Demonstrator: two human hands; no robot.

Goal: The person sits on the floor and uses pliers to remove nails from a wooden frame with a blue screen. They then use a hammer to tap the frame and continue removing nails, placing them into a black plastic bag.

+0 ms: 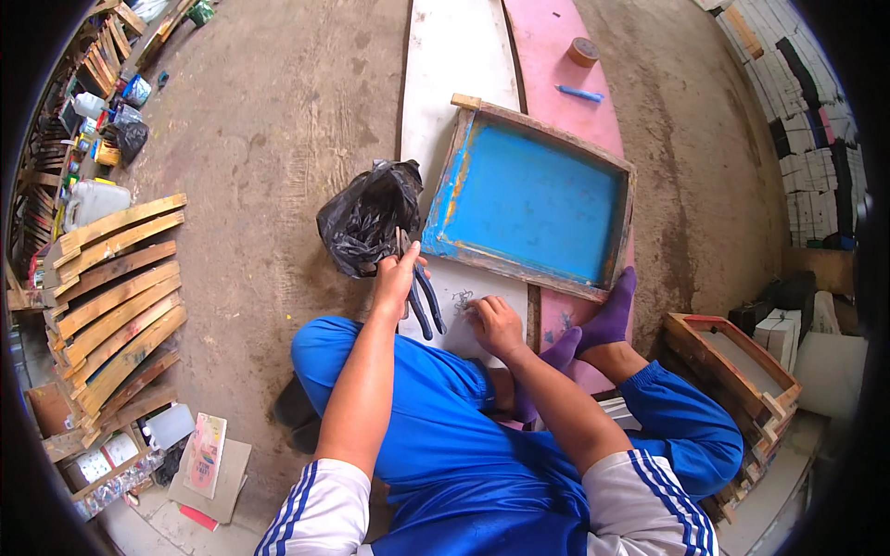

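My left hand [397,281] is closed around a pair of pliers [428,310] with dark handles, their jaws pointing up. A crumpled black plastic bag [362,222] with its mouth gaping is against the same hand; whether the fingers also grip it I cannot tell. Over the white board [454,37], my right hand [498,324] has its fingers curled down beside a small pile of thin dark metal bits [462,299]. What those fingertips hold, if anything, is hidden. Just beyond both hands lies a wooden screen frame [528,271] with blue mesh [538,199].
On the pink board [547,28] sit a roll of brown tape [583,52] and a blue pen-like tool [580,94]. Stacked wooden frames [120,306] line the left side. More frames [732,361] stand at right, near my purple-socked foot [612,310].
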